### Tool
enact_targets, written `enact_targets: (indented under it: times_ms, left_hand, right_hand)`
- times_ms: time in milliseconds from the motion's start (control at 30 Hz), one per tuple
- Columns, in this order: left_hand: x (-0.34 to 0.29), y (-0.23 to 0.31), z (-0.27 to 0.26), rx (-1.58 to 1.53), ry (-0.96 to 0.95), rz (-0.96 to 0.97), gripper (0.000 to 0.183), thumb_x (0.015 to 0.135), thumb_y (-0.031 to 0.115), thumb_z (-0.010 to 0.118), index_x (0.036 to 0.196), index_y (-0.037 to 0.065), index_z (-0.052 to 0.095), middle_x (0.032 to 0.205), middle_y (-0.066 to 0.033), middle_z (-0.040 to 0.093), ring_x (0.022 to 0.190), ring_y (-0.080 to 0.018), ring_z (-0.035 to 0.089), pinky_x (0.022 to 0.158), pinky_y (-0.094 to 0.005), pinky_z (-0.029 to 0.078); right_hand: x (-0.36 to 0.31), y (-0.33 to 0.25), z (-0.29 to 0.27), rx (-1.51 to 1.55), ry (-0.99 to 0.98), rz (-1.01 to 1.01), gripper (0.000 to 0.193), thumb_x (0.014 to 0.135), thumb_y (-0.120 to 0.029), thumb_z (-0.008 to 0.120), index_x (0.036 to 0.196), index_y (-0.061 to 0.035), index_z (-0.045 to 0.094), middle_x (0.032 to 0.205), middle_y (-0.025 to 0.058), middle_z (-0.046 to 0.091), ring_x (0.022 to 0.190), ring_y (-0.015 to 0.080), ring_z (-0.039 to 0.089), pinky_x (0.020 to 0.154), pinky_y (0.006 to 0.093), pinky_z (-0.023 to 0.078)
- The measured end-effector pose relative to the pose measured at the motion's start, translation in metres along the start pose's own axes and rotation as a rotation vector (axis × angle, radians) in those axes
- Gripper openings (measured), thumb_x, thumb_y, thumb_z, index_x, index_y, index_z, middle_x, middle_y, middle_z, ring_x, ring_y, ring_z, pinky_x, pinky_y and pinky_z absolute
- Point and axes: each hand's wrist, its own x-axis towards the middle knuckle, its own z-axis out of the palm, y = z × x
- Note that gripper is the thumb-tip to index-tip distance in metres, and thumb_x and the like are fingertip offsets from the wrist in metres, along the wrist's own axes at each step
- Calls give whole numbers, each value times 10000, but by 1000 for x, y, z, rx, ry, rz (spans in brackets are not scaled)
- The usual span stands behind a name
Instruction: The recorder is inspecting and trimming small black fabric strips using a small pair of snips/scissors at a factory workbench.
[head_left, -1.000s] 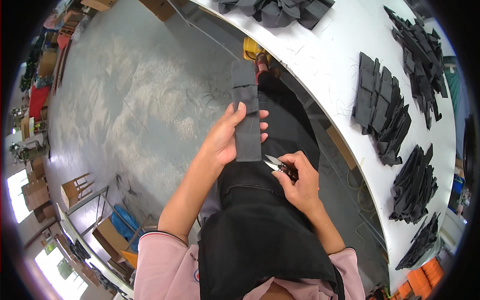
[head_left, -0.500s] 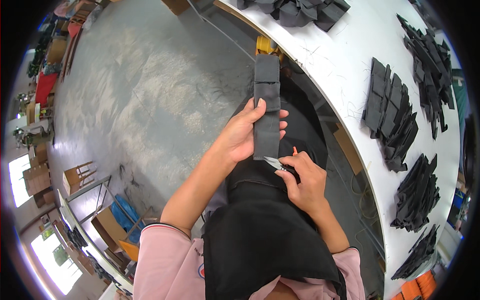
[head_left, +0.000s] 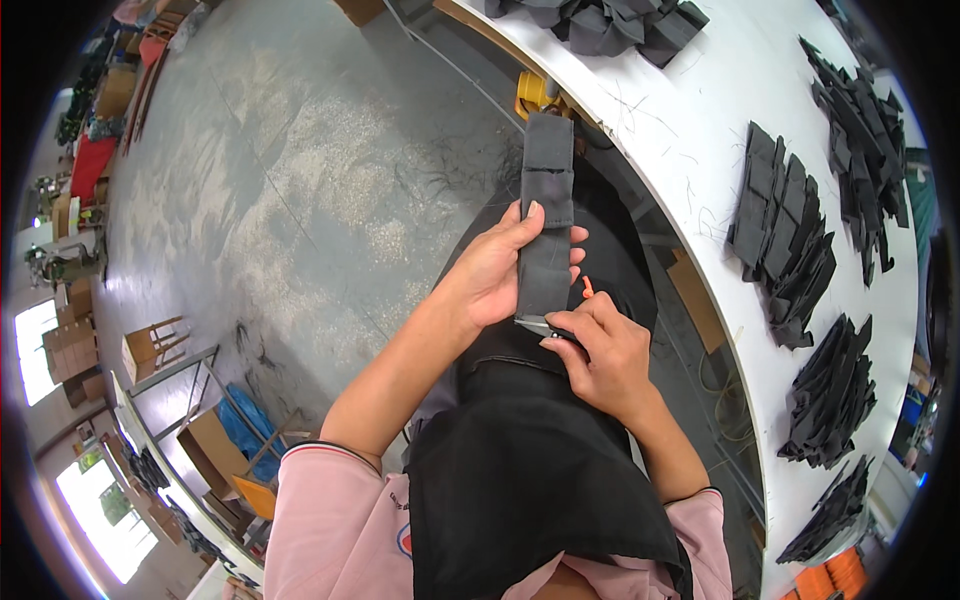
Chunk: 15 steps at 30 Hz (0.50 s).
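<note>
Mid-frame, my left hand (head_left: 497, 268) clamps a long dark-gray fabric strip (head_left: 549, 195), my right hand (head_left: 613, 355) silver-bladed snips (head_left: 534, 324) at its bottom edge; gray floor (head_left: 300, 190) spreads upper left.

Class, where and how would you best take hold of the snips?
Probably by the dark handle, from the right, as the right hand does: the slim blades point left, toward the lower end of the cloth strip.

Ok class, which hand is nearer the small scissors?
Right. The right hand holds the scissors; the left hand is higher in the picture and to their left, holding a dark cloth strip.
</note>
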Motion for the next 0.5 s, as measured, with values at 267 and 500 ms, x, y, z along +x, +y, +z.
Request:
enact_targets:
  times_ms: [267, 500]
  left_hand:
    - [-5, 2, 5, 90, 27, 25, 329, 985, 331, 450, 1234, 124, 391, 1171, -159, 577, 974, -256, 615, 827, -423, 540]
    - [-4, 3, 9, 135, 9, 49, 315, 973, 284, 497, 1213, 100, 409, 1156, -136, 593, 929, -221, 622, 764, -382, 551]
  right_hand:
    - [-5, -2, -15, 215, 143, 237, 276, 679, -87, 771, 919, -59, 639, 781, 45, 501, 591, 149, 485, 513, 258, 405]
    - [9, 2, 0, 213, 5, 170, 271, 551, 72, 680, 776, -48, 587, 675, 53, 446, 558, 177, 453, 524, 273, 371]
